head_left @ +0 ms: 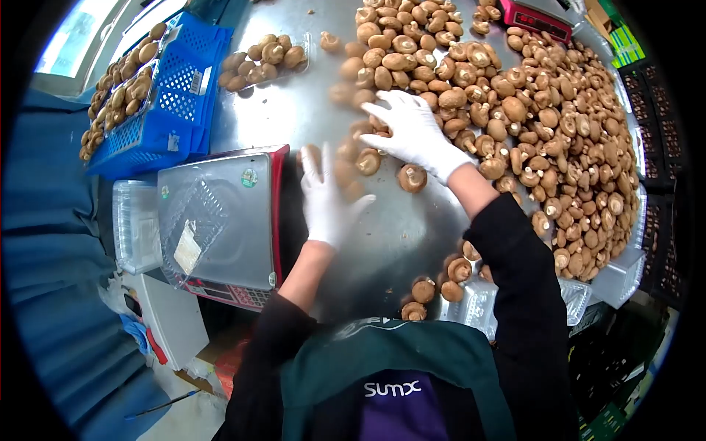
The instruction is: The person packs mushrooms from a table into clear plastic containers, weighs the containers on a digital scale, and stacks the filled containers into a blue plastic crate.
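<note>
My left hand [326,204], in a white glove, is over the metal table with fingers apart, just right of the scale. A mushroom [310,156] shows by its fingertips, partly hidden behind them. My right hand [413,134], also gloved, is open with fingers spread at the left edge of the big mushroom heap [515,110]. Between the hands several loose mushrooms [346,163] are smeared by motion. Single brown mushrooms [412,178] lie below my right palm. Neither hand shows a mushroom closed in its grip.
On the red-edged scale [254,209] rests a clear plastic tray [197,231]. A blue crate [180,95] holds filled packs. A filled tray [263,62] stands at the back. Stacked clear trays [136,224] sit left of the scale, more trays [478,305] near my body. Another red scale [537,20] is far right.
</note>
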### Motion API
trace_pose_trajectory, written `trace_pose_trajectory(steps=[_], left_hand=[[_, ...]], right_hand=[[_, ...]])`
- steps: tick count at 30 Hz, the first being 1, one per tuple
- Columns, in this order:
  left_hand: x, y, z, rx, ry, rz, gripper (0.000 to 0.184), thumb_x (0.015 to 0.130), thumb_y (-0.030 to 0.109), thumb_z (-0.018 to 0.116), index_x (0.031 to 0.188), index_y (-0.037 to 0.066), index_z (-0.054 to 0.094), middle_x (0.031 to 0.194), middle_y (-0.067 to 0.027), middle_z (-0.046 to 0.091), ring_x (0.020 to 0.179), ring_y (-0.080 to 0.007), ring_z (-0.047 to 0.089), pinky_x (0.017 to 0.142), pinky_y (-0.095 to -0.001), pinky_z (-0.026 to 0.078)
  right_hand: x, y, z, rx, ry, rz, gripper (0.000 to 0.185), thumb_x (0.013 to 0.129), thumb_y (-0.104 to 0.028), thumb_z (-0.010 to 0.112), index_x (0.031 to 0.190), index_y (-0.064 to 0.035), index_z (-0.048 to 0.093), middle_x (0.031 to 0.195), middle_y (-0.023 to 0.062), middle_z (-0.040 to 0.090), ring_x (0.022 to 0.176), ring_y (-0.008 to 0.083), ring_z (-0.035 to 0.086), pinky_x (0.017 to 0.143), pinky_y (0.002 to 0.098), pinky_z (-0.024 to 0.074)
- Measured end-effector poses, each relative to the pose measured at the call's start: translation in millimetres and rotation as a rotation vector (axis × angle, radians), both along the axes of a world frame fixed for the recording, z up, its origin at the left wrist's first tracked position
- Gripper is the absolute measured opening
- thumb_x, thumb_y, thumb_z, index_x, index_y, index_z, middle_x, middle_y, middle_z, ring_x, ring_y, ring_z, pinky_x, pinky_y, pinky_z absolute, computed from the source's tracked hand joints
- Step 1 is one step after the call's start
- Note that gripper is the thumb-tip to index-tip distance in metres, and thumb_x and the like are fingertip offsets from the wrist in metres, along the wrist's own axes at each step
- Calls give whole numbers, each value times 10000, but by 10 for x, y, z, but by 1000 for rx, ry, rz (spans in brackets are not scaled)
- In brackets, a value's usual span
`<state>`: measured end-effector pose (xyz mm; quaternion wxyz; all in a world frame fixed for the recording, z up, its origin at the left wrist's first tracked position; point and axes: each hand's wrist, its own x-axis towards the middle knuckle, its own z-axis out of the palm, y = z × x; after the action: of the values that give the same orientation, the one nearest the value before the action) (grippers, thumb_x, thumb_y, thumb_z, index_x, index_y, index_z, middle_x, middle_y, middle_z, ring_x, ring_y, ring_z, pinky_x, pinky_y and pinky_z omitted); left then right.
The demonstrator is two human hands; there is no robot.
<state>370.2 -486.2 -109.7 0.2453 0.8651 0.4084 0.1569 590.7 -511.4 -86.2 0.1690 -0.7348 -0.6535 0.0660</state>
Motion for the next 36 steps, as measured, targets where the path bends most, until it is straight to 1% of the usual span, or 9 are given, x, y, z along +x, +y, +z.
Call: trace_pose_trajectory(steps=[4,10,12,17,21,26,31,34,36], left_hand=[[223,38,40,106,132,-159,1026,642,405,883,1496,109,397,1527,-235,337,1289,-478,389,1053,-513,411],[-67,-576,42,-39,118,-332,774,655,262,829,1347,66,542,1498,-224,388,1342,-404,404,1031,-512,392],[-214,-685,131,-2,99,-484,734,649,260,799,1315,81,549,1511,-221,371,1337,-399,430,866,-534,461],[-435,-825,292,-183,77,-689,633,727,311,813,1298,113,626,1496,-270,366,1355,-488,371,1084,-549,364],[-426,-1031,323,95,121,-754,636,717,386,799,1309,225,630,1486,-139,442,1341,-357,407,943,-432,377],[-93,-1506,-28,117,-152,-1390,423,736,254,702,1148,177,645,1324,-45,525,1270,-244,492,946,-460,470],[-107,-1392,62,41,-98,-1331,140,740,244,667,843,153,688,1290,-17,538,1258,-224,480,991,-470,418],[-200,-1175,126,194,-23,-1098,155,738,185,670,887,144,674,1268,-28,558,1259,-278,477,1014,-493,371],[-222,-1062,208,198,-40,-864,240,706,99,680,943,129,667,1265,-57,565,1257,-321,475,1011,-513,352]], right_hand=[[-251,-36,-363,-2,-86,-44,497,840,-424,608,1290,-216,631,1431,163,499,1300,320,448,1058,557,320],[-739,-1003,-140,-44,98,23,563,758,-315,685,1258,-67,617,1395,179,513,1342,404,380,1102,544,319],[-854,-1267,-36,-115,162,65,647,745,-319,693,1300,-13,566,1439,181,464,1351,370,386,1131,527,300],[-685,-1902,176,-86,383,-78,493,818,-255,684,1283,-108,610,1388,172,508,1302,372,458,1107,491,348],[-253,-2513,495,-224,233,-364,418,823,-175,680,1232,-103,635,1181,121,616,1127,328,567,1020,434,409],[-353,-2967,517,-509,16,-278,518,800,-337,729,1246,-92,633,1032,93,628,1035,269,586,986,416,405],[-749,-2717,319,-522,125,-405,502,827,-325,715,1201,-22,570,1005,139,603,972,283,605,853,394,499],[-984,-2478,297,-376,310,-387,481,853,-229,683,1261,-6,558,1152,173,590,1013,337,615,888,410,515],[-990,-2478,338,-144,498,-437,339,864,-208,663,1152,-51,579,1036,138,593,954,307,627,812,417,530]])
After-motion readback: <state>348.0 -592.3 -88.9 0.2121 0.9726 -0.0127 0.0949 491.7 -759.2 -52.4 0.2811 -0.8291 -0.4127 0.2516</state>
